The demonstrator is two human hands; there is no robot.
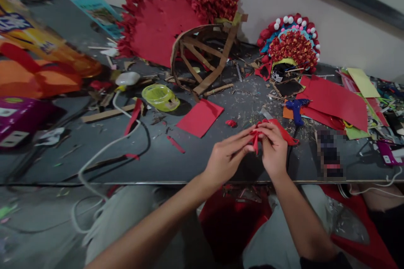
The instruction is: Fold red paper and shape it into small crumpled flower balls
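Observation:
My left hand [232,151] and my right hand [273,147] meet over the front part of the table. Between their closed fingers is a small piece of folded red paper [255,145], its tip pointing down. Behind my right hand lies a larger red piece [285,133], partly covered by the fingers. A small crumpled red bit [231,123] rests on the table just beyond my left hand. Farther left lies a flat red paper square [200,117]. A blue glue gun [296,111] lies beyond my right hand, on the edge of some paper.
A cardboard frame [205,56] and a red fan-shaped piece [164,25] stand at the back. A decorated headdress [292,44] leans near the wall. Red sheets [337,101] lie right, a yellow-green plastic container [160,97] left. A white cable [94,162] hangs over the table edge [189,183].

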